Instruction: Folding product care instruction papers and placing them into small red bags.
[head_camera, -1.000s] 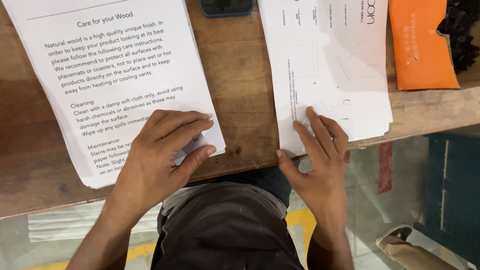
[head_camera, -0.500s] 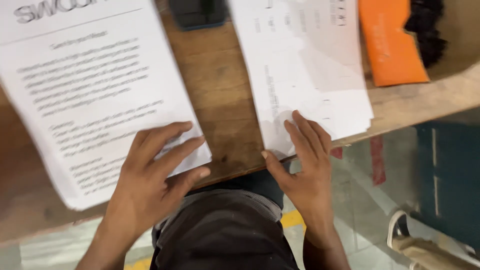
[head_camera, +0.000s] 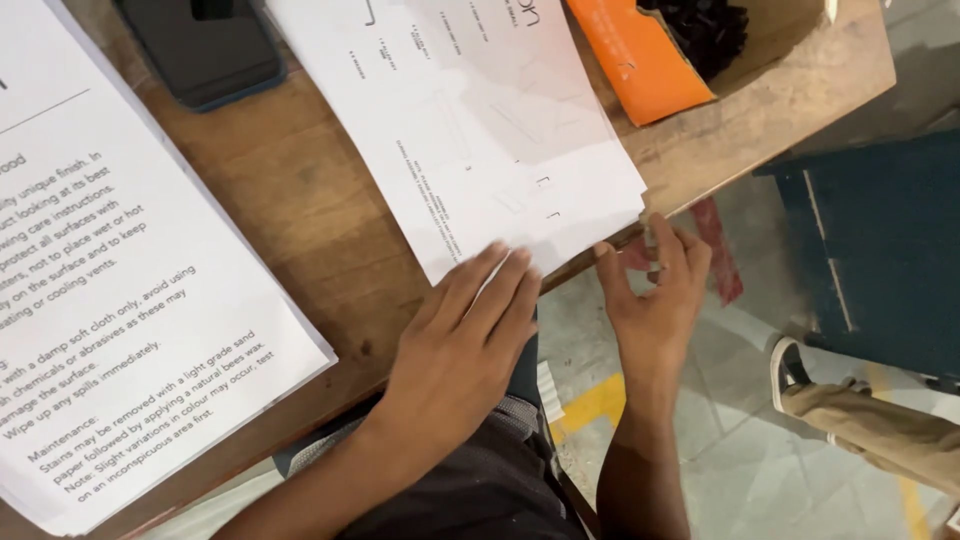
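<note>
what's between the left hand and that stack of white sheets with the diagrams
Nothing visible. The left hand lies flat with its fingertips already on the near edge of the stack of white sheets. The right hand is at the stack's corner, past the wooden table edge. The phone lies well clear.

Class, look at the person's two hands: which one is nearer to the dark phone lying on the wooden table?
The left hand. It rests on the near edge of the diagram sheet, diagonally below the phone. The right hand is past the table edge, at the sheet's corner, farther off.

A dark phone (head_camera: 205, 50), an orange pouch (head_camera: 640, 65) and, seemingly, black fasteners (head_camera: 705, 28).
</note>
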